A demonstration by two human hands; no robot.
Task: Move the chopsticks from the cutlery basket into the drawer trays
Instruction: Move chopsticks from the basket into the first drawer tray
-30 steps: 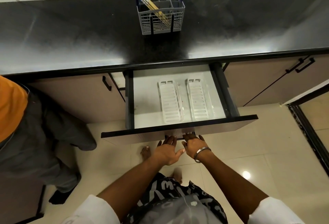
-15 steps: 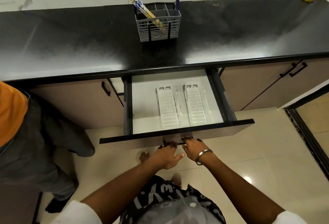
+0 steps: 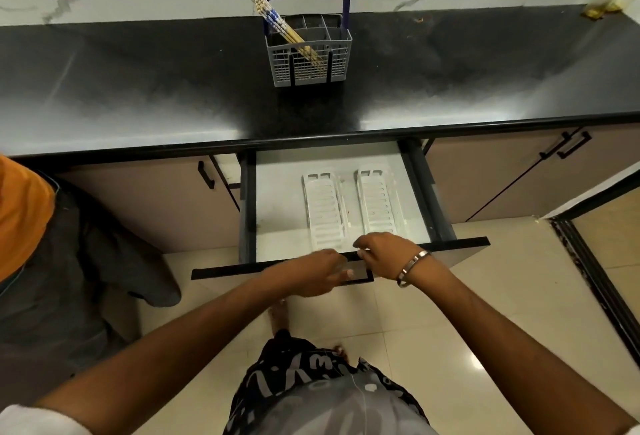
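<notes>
Head view: a bundle of wooden chopsticks with blue-patterned tops (image 3: pixel 289 35) leans to the left in the front left compartment of a grey plastic cutlery basket with a dark blue handle (image 3: pixel 311 57), which stands on the black polished stone surface (image 3: pixel 138 88) near the white marble wall, well apart from both hands. Below, the open white-lined drawer with a black front (image 3: pixel 284 206) holds two white slotted plastic trays (image 3: pixel 325 209) lying side by side. The left hand (image 3: pixel 311 273) hangs over the drawer's front edge with fingers loosely curled, holding nothing. The right hand (image 3: pixel 384 253), with a metal bangle (image 3: pixel 412 266) on its wrist, hovers over the trays' near ends, fingers curled and empty. Half a second earlier both hands were under the drawer front at its black handle (image 3: pixel 360 277); now they have let go and risen above it.
</notes>
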